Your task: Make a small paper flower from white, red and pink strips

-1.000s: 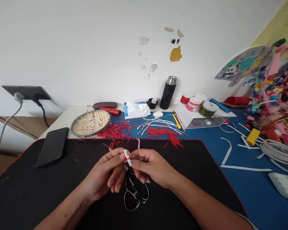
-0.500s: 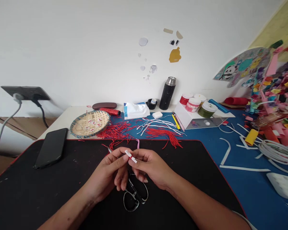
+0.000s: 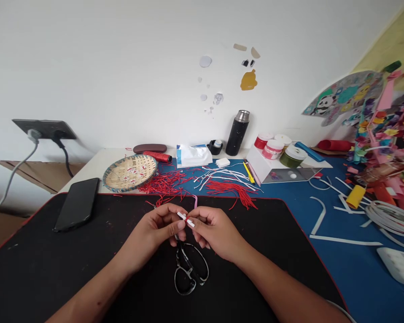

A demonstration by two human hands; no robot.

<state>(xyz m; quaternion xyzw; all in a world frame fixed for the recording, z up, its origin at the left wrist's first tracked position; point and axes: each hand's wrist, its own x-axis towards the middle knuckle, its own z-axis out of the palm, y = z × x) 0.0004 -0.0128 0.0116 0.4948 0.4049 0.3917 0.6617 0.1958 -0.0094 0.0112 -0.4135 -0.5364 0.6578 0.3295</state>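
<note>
Above the black desk mat [image 3: 70, 269], left hand [image 3: 151, 229] and right hand [image 3: 215, 229] clamp opposite ends of a white paper strip [image 3: 183, 217], long axis slanting across; scissors [image 3: 191, 268] lie just below.

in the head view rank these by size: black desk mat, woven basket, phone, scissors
1. Black desk mat
2. Woven basket
3. Phone and scissors: these look close, and the scissors lie nearer the camera, so I won't rank them.

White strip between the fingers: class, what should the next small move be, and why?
Probably tighten the red strand on the white strip first: the left hand and right hand both pinch the strip, and the red seems to cross its middle. The scissors lie just below, untouched.
</note>
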